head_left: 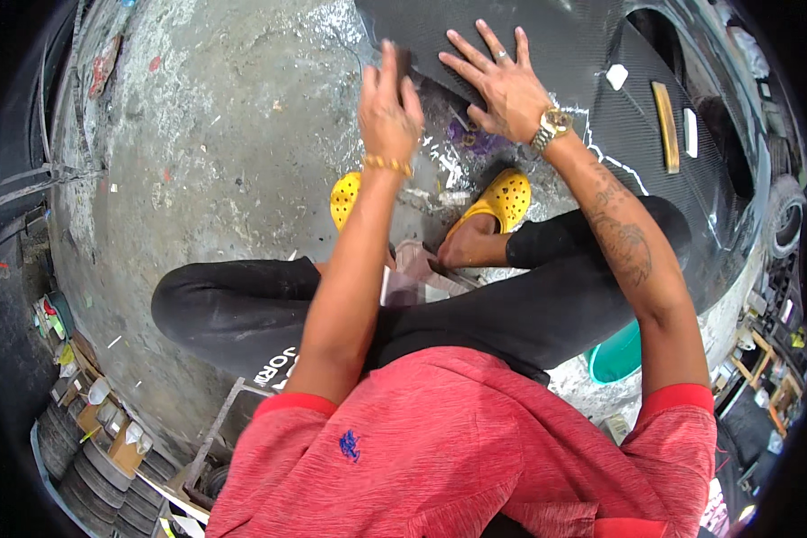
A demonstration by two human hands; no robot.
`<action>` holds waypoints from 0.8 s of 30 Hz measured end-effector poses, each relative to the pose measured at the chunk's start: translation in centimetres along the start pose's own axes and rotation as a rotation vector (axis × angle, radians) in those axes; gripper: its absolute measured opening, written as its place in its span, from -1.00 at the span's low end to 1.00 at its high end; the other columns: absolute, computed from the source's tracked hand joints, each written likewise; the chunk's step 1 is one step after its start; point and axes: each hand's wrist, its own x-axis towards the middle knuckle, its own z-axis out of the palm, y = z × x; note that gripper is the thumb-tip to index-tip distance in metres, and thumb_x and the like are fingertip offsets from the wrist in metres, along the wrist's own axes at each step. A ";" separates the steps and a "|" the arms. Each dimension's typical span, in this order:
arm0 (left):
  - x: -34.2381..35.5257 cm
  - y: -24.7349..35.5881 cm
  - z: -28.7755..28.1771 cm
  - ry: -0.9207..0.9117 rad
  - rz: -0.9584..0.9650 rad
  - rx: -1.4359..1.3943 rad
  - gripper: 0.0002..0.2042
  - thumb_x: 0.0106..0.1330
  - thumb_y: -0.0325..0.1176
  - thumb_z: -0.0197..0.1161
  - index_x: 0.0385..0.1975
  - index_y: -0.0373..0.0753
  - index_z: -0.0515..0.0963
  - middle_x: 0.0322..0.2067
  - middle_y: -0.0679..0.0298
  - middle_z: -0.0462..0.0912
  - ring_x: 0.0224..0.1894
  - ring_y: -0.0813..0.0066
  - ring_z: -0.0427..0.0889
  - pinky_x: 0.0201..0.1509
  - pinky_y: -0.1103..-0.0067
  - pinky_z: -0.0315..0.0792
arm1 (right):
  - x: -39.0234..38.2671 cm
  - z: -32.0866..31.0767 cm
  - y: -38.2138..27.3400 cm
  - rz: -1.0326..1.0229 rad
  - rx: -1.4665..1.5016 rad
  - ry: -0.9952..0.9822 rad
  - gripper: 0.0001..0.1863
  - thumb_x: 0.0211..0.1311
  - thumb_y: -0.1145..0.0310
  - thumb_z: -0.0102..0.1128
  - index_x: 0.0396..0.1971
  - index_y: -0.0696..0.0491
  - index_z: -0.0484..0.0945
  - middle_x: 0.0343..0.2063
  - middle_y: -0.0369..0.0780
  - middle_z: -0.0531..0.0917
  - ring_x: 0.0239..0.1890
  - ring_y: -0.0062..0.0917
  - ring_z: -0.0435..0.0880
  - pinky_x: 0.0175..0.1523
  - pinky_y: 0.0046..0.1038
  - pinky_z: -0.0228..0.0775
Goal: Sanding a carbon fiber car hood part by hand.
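Observation:
My left hand (388,112) is at the left edge of a dark carbon-fibre-patterned panel (574,54), fingers extended and slightly blurred; a dark smudge beside the fingertips is indistinct. My right hand (502,90) lies on the panel with fingers spread, holding nothing. On the panel's right part lie a yellowish stick (665,125), a white strip (690,133) and a small white piece (616,77). White ragged marks run along the panel's lower edge. Below my hands, a purple patch (475,134) shows near two yellow clogs (507,193) on my feet.
A stained concrete floor (170,134) spreads left of the panel. A green round object (614,354) is by my right thigh. Tyres (90,466) and clutter are at lower left, a metal frame (206,457) beside them. More tyres (785,220) and scraps line the right side.

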 end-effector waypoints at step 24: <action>-1.4 0.2 1.0 0.101 -0.009 -0.015 -0.39 0.37 -0.51 0.19 0.47 -0.20 0.31 -0.09 -0.14 0.47 -0.10 -0.19 0.57 0.01 0.20 0.49 | -0.1 0.4 -0.7 0.014 -0.009 -0.081 0.02 0.10 0.10 0.45 0.56 -0.27 0.12 0.62 -0.34 -0.03 0.63 -0.14 -0.06 0.52 0.42 -0.27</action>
